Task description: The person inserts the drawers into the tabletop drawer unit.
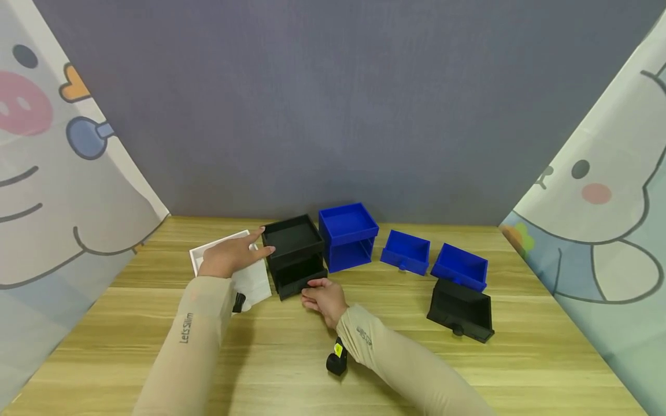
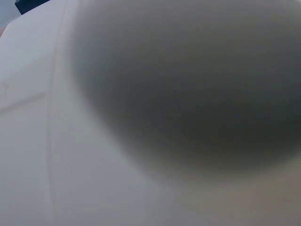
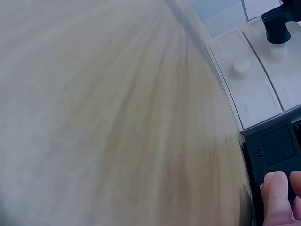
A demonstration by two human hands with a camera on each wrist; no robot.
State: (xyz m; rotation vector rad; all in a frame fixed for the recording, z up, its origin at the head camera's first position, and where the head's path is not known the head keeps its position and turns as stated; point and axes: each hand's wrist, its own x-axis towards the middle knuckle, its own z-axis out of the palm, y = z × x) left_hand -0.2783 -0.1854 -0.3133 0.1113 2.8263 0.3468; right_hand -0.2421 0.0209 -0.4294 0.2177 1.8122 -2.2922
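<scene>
A black drawer cabinet point(image 1: 292, 237) with a shallow tray top stands left of centre. My left hand point(image 1: 229, 256) reaches over a white cabinet point(image 1: 218, 240), its extended index finger and thumb touching the black cabinet's left side and top edge. The right hand point(image 1: 325, 300) pinches the knob area of a black drawer point(image 1: 296, 286) in the cabinet's lower opening; the fingers hide the knob. In the right wrist view, the fingertips point(image 3: 277, 181) are at the drawer front point(image 3: 277, 146). The left wrist view is mostly a dark blur beside a white surface.
A blue cabinet point(image 1: 348, 231) with an open front stands just right of the black one. Farther right lie a blue drawer point(image 1: 406, 266), another blue drawer point(image 1: 458, 278) and a loose black drawer point(image 1: 460, 323). A grey panel point(image 1: 333, 115) rises behind the wooden table point(image 1: 291, 370).
</scene>
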